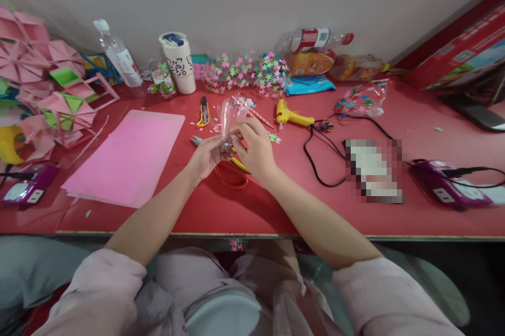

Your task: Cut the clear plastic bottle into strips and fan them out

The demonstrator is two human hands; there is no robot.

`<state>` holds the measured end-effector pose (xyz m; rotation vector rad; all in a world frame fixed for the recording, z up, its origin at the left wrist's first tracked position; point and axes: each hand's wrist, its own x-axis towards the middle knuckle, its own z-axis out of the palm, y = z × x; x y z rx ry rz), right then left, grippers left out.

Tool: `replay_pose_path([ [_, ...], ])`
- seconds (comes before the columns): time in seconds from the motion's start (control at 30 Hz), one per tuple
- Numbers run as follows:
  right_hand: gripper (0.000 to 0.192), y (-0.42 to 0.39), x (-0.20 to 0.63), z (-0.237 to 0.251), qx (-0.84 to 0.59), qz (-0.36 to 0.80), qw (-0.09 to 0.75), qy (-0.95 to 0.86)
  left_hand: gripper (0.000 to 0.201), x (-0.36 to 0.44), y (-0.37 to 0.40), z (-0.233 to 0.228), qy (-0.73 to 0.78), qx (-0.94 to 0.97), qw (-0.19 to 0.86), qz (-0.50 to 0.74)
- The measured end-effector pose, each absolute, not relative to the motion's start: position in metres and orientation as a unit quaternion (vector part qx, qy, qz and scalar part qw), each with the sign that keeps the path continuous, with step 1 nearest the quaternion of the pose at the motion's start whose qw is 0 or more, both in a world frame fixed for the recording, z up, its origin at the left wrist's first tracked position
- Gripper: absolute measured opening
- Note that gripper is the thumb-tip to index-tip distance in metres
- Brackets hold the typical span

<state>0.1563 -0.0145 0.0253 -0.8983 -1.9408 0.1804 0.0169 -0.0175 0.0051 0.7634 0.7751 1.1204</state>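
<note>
My left hand (207, 156) and my right hand (255, 148) meet over the middle of the red table (276, 210). Together they pinch a small clear plastic bag (232, 115) that stands up between the fingers. Both hands hold it near its lower, gathered end. Right under the hands lie scissors with orange handles (231, 174). A few pink-striped sticks (258, 114) lie just behind the bag.
A stack of pink paper (130, 157) lies left of the hands. A yellow glue gun (292, 115) with a black cord, a yellow utility knife (203, 111), a heap of paper stars (248, 72), a cup (179, 62), bottles and folded pink paper shapes (43, 89) line the back.
</note>
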Motion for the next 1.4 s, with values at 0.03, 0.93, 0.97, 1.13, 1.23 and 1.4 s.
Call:
replay_pose_path([
  [0.03,0.014,-0.0145,0.1564,0.0252,-0.366,0.068,0.477,-0.796,0.015,0.0171,-0.0175,0.0052,0.348,0.343,0.709,0.509],
  [0.93,0.014,-0.0146,0.1526,0.0181,-0.335,0.000,0.479,-0.812,0.014,0.0179,-0.0165,0.0059,0.341,0.285,0.715,0.540],
  [0.97,0.012,-0.0144,0.1536,0.0191,-0.343,0.016,0.492,-0.800,0.012,0.0176,-0.0165,0.0056,0.341,0.299,0.716,0.531],
  [1.13,0.008,-0.0121,0.1566,0.0216,-0.376,0.075,0.523,-0.761,0.019,0.0174,-0.0168,0.0039,0.330,0.343,0.722,0.502],
  [1.23,0.008,-0.0116,0.1552,0.0199,-0.367,0.063,0.514,-0.773,0.026,0.0170,-0.0160,0.0031,0.325,0.348,0.714,0.513],
  [1.4,0.008,-0.0144,0.1538,0.0210,-0.344,0.037,0.519,-0.782,0.032,0.0157,-0.0142,0.0022,0.327,0.373,0.700,0.514],
])
